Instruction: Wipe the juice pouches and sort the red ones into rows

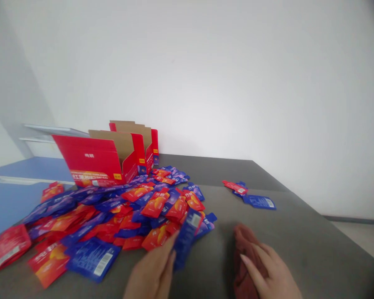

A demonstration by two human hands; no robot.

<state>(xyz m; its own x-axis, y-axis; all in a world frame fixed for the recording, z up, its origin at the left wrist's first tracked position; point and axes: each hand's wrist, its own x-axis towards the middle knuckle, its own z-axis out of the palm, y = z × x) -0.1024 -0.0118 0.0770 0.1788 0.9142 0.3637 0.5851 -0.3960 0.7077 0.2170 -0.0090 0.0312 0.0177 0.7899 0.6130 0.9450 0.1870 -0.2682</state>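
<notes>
**Left hand (152, 272) seems to pinch a blue sachet (185, 236).**
It is beside the sachet pile (124, 220); right hand (269, 272), fingers spread, rests on a dark red cloth (247, 253).

Blurred white characters (89, 155) on red carton (75, 155), barcode (101, 264) on blue sachet (89, 258)

Left hand (151, 272) and right hand (269, 274) cut off at the bottom edge; sachet print (101, 263) too small to read.

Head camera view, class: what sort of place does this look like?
Probably a simple packing room: open red cartons, a heap of red and blue sachets, and a plain grey table.
</notes>
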